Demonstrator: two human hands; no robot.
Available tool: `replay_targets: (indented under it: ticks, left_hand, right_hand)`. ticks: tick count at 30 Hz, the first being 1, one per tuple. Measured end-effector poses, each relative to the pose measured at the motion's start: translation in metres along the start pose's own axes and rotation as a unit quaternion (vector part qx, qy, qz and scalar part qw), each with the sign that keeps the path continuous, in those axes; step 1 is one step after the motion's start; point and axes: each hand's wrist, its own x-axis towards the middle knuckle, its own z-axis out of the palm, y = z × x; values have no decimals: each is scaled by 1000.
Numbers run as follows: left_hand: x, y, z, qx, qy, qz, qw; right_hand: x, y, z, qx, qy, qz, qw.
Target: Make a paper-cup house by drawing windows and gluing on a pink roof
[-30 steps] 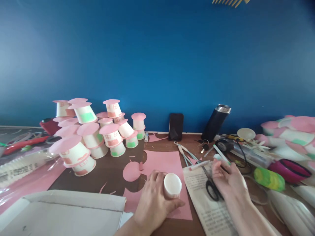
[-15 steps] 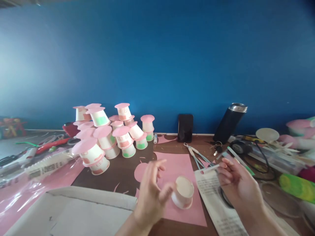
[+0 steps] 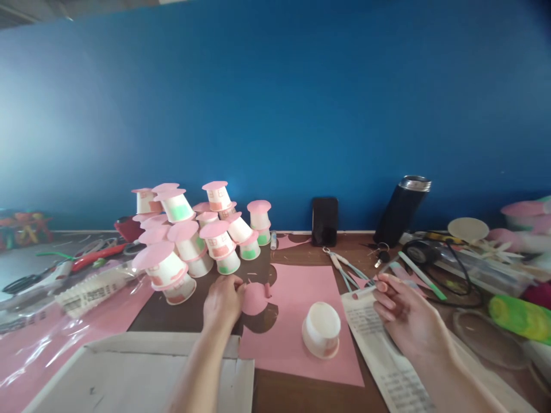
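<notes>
My left hand reaches forward and pinches the edge of a cut pink paper circle that lies at the corner of a pink paper sheet. An upside-down white paper cup stands on that sheet, free of both hands. My right hand hovers over a printed paper and holds thin pens or markers between its closed fingers.
A pile of cup houses with pink roofs stands at the back left. A phone and a black flask lean on the blue wall. A white cardboard box lies near me. Scissors, cables and craft clutter fill the right side.
My left hand let go of the white cup, which now stands on the pink sheet, and moved forward-left to the pink circle. The right hand kept its pens.
</notes>
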Motion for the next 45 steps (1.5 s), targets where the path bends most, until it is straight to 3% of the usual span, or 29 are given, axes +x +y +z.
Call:
replay_targets:
  ticks: [18, 30, 45]
  left_hand:
    - [1, 1, 4, -7, -21, 0, 1000]
    - [3, 1, -6, -45, -65, -32, 996]
    - [-4, 4, -8, -8, -95, -31, 995]
  right_hand:
    - [-1, 2, 3, -30, -13, -4, 999]
    - [-3, 1, 0, -34, -22, -11, 999]
    - [-3, 2, 0, -35, -24, -11, 999]
